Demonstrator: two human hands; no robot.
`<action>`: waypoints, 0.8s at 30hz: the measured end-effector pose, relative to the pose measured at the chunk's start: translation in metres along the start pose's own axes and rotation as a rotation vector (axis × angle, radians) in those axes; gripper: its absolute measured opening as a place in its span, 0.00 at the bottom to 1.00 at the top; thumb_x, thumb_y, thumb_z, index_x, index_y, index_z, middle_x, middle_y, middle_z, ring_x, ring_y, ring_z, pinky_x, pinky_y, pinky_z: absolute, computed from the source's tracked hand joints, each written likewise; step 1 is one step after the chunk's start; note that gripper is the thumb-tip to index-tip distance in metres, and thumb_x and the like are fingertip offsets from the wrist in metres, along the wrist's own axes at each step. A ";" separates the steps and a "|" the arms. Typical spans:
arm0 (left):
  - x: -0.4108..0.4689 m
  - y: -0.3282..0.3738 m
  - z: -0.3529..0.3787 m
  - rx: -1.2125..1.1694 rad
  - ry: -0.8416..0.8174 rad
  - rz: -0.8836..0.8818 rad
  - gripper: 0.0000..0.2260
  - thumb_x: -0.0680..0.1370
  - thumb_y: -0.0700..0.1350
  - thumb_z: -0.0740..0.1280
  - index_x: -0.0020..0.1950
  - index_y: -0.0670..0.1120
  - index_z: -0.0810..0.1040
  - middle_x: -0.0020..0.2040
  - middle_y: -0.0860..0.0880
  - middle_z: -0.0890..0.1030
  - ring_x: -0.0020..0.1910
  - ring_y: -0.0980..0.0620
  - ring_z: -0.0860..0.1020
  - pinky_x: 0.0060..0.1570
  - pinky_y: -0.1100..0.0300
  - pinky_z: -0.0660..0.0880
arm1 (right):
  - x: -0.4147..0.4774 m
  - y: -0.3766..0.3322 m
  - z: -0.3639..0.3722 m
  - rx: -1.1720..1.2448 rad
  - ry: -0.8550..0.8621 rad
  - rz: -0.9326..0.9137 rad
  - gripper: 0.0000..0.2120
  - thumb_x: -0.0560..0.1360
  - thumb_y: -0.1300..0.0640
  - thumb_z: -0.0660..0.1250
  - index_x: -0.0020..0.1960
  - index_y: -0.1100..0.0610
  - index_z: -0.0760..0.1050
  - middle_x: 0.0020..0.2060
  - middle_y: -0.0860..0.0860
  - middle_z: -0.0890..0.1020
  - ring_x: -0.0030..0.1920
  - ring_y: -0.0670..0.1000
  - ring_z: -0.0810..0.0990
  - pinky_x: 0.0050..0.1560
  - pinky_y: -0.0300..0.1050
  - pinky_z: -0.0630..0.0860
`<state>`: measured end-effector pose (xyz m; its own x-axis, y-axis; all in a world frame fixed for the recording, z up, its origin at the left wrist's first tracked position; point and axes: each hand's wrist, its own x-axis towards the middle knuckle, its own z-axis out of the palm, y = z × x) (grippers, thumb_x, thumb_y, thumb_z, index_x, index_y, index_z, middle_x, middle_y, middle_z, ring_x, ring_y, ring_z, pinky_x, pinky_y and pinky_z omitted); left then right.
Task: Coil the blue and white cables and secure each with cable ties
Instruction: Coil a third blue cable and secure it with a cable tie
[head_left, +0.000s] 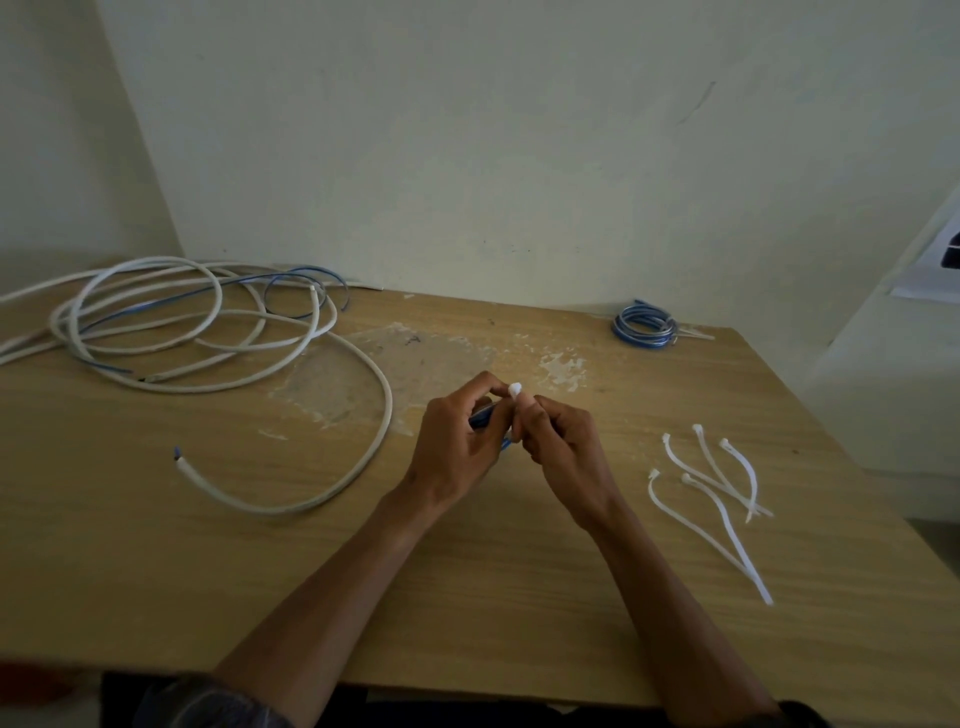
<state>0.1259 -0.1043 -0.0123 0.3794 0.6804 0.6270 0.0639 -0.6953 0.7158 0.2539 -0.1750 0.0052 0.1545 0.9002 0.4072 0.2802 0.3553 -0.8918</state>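
Your left hand (457, 441) grips the blue coil (483, 413) and your right hand (561, 447) pinches the tie (516, 388), so pull it slowly snug.

Single head cam, wide-angle, looked fwd & down across table (467, 597). Sat close above left hand (457, 447) & right hand (563, 449) at frame centre. Wall (467, 130) filled upper half of frame.
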 end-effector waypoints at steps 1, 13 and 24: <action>0.000 0.001 0.000 -0.009 0.004 -0.001 0.07 0.83 0.46 0.66 0.51 0.44 0.79 0.35 0.50 0.82 0.30 0.52 0.81 0.28 0.53 0.78 | 0.000 -0.001 0.000 0.007 -0.004 0.002 0.20 0.86 0.60 0.55 0.37 0.63 0.73 0.27 0.41 0.76 0.27 0.41 0.67 0.32 0.32 0.64; 0.003 0.001 -0.002 -0.021 0.049 -0.036 0.07 0.82 0.46 0.68 0.51 0.42 0.79 0.37 0.52 0.82 0.33 0.57 0.81 0.29 0.64 0.74 | -0.001 0.004 0.005 -0.050 0.079 0.002 0.20 0.85 0.51 0.57 0.37 0.54 0.76 0.27 0.45 0.71 0.28 0.45 0.65 0.31 0.40 0.63; 0.002 -0.001 -0.004 0.021 0.001 0.003 0.05 0.82 0.43 0.67 0.50 0.42 0.79 0.36 0.54 0.80 0.31 0.57 0.80 0.30 0.67 0.72 | 0.001 0.010 0.000 -0.020 0.014 0.071 0.23 0.82 0.47 0.60 0.39 0.63 0.77 0.28 0.55 0.71 0.28 0.52 0.64 0.30 0.43 0.62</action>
<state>0.1228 -0.1017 -0.0105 0.3791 0.6788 0.6290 0.0822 -0.7017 0.7077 0.2573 -0.1708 -0.0035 0.1882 0.9192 0.3458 0.2867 0.2853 -0.9145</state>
